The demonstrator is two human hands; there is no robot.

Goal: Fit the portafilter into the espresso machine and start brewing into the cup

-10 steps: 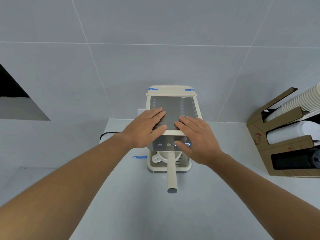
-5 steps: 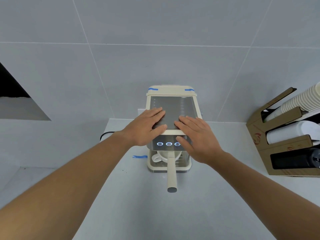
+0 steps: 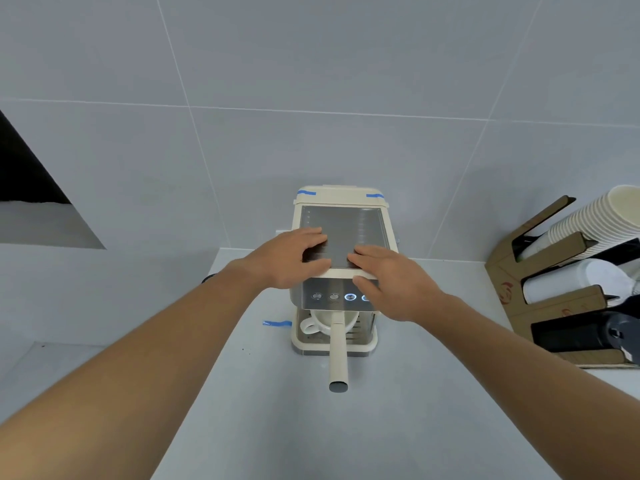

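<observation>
A cream espresso machine (image 3: 346,199) stands on the white counter against the tiled wall. The portafilter sits fitted in it, its long cream handle (image 3: 338,355) pointing toward me. Below it a white cup (image 3: 320,323) rests on the drip tray. My left hand (image 3: 289,259) lies flat on the left of the machine's metal top. My right hand (image 3: 391,282) rests on the top's front right edge, its thumb down at the button row (image 3: 334,296), where two buttons glow blue. Neither hand holds anything.
A cardboard rack (image 3: 540,306) with stacked paper cups and lids stands at the right. A strip of blue tape (image 3: 277,323) lies on the counter (image 3: 294,427) left of the machine. A dark cable (image 3: 209,278) runs behind my left wrist.
The lit buttons changed: three glowed blue half a second ago, now the two left ones are dark. My right thumb shifted slightly on the button row. Both hands otherwise stayed put.
</observation>
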